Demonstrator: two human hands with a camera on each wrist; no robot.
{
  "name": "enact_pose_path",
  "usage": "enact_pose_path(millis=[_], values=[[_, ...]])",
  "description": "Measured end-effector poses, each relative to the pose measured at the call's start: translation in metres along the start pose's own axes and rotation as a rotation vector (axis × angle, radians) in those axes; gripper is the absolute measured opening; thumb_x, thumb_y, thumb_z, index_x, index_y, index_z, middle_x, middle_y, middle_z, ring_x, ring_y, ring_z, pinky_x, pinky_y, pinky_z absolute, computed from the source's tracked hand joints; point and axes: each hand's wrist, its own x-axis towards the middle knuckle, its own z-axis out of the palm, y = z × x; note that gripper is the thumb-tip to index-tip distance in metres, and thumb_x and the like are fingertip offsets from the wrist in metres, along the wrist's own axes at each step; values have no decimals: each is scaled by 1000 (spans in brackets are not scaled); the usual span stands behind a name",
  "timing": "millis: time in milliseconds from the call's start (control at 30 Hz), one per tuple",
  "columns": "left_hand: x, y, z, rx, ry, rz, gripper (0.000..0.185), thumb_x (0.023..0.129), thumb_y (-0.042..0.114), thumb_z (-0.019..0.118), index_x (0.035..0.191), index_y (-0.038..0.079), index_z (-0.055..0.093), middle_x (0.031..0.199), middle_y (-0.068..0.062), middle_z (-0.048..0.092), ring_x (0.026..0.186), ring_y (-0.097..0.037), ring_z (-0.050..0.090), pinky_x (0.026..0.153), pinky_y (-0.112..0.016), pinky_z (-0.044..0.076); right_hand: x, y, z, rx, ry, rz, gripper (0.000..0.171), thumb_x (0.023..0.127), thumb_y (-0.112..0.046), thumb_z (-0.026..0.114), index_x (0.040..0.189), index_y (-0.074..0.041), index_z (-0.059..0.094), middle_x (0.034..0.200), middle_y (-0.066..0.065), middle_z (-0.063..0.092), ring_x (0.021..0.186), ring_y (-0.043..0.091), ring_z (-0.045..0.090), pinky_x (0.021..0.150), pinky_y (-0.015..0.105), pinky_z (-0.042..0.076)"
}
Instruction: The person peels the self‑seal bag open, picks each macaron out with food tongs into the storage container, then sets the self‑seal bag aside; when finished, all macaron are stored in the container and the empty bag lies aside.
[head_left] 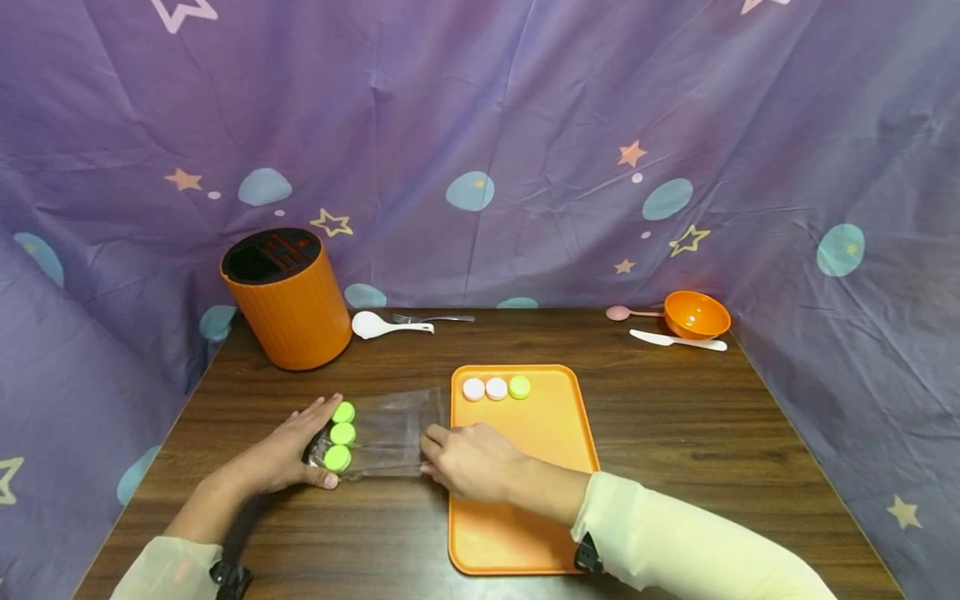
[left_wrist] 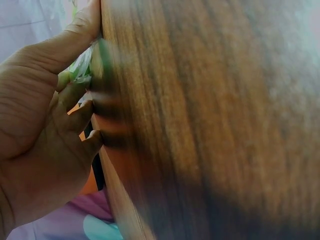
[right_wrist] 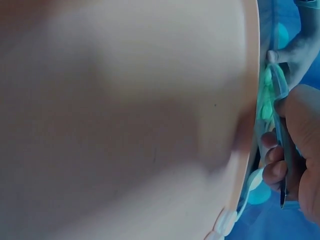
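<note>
A clear plastic bag (head_left: pixel 390 433) lies on the wooden table (head_left: pixel 675 433), just left of an orange tray (head_left: pixel 551 442). Three green caps (head_left: pixel 342 434) sit in a column inside its left end. My left hand (head_left: pixel 318 446) cups and holds that end, thumb at the near side. My right hand (head_left: pixel 433 450) pinches the bag's right edge over the tray's left rim. In the right wrist view its fingers (right_wrist: pixel 280 167) curl on the bag's edge (right_wrist: pixel 281 95). Two pale pink caps (head_left: pixel 484 389) and one green cap (head_left: pixel 519 387) rest on the tray's far end.
An orange cylindrical holder (head_left: pixel 288 304) stands at the back left, with a white spoon (head_left: pixel 378 326) and a fork (head_left: pixel 435 318) beside it. At the back right are an orange bowl (head_left: pixel 696 314), a pink spoon (head_left: pixel 626 312) and a white knife (head_left: pixel 678 340). Purple starred cloth surrounds the table.
</note>
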Motion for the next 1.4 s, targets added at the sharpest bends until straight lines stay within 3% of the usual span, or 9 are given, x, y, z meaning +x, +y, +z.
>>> enact_pose_path(millis=[267,567,767,967,1233,1400], values=[[0,4,-1,1,4,-6,129,75,38,98,172,-7,25,178,-33,25,164,-62,19,129,-82,15,-8,8,-1,3,24,-8,29,114,-41,59,109,-16,73,99,-6,68,75,9,71,57,27,61],[4,-18,8,-33,16,-3,134,73,54,93,175,2,24,181,-29,24,166,-59,17,130,-81,12,-24,21,0,22,83,-1,26,111,-39,65,106,-14,72,95,-4,68,70,10,71,56,28,61],[0,-11,4,-31,28,44,131,75,52,92,174,0,24,178,-34,25,163,-63,19,127,-85,14,-36,32,-1,56,107,21,21,109,-36,69,107,-15,72,94,-5,68,69,8,69,53,26,59],[1,-14,6,-25,20,33,131,76,53,92,175,3,22,179,-32,24,164,-62,18,127,-84,14,-46,43,-4,77,111,32,21,108,-33,71,112,-12,73,96,-4,68,72,9,68,55,28,60],[-1,-2,1,-35,4,14,129,77,42,95,173,-4,22,178,-35,23,164,-64,16,127,-85,11,-62,57,-7,60,118,54,23,107,-34,73,113,-12,75,96,-3,68,67,9,64,51,29,58],[-2,-6,2,-35,19,44,129,77,44,94,173,-3,22,176,-39,23,162,-65,18,126,-86,11,-77,68,-6,60,137,79,27,105,-35,76,116,-10,75,98,-2,69,65,8,63,50,29,56]])
